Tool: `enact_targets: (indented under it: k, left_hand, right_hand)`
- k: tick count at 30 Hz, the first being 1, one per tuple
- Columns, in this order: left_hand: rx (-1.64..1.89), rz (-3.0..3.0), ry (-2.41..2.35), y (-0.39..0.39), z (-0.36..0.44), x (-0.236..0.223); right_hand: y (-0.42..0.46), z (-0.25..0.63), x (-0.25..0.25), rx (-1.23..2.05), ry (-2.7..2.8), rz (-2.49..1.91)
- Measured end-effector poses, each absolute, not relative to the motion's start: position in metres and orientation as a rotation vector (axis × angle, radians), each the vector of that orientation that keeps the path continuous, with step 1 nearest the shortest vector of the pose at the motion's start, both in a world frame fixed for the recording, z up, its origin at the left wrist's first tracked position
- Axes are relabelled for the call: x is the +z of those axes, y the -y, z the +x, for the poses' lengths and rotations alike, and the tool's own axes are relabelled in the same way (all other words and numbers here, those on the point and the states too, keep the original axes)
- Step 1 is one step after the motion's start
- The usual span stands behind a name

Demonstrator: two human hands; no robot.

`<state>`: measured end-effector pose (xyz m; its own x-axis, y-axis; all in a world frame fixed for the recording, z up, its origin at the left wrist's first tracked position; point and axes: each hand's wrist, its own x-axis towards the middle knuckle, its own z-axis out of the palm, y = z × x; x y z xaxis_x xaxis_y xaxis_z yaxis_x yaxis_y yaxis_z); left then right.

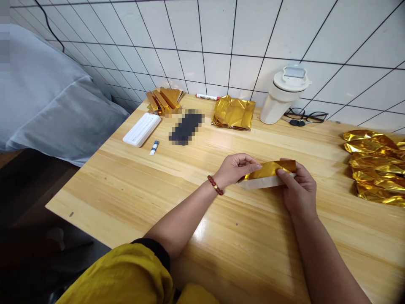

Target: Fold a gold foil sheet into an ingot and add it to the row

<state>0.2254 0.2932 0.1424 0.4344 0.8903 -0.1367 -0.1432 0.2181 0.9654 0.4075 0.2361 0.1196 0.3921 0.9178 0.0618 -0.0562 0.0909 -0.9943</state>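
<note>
Head view: left fingers (253, 167) and right fingers (287, 177) pinch a gold strip (268, 169) near opposite ends.

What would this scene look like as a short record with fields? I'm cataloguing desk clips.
Left hand: pinches one end of the gold sheet
Right hand: holds the other end, thumb on top
Sheet: gold, with a pale band along its near side
Left wrist: beaded bracelet
Surface: wooden table against a tiled wall
Table's far side: gold stack between marker and upright cup
Table's right: crinkled gold pieces
</note>
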Motion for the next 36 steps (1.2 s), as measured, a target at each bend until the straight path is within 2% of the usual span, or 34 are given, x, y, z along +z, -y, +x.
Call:
enact_targets:
  k: [22,36]
  left_hand:
    - [0.963,1.089,-0.839,-0.297,0.226,0.134]
    - [0.907,1.074,-0.841,-0.299,0.225,0.135]
  right_hand:
    - [-0.235,0.408,0.119,0.925,0.93,-1.253]
    - [-0.242,0.412,0.123,0.827,0.668,-1.184]
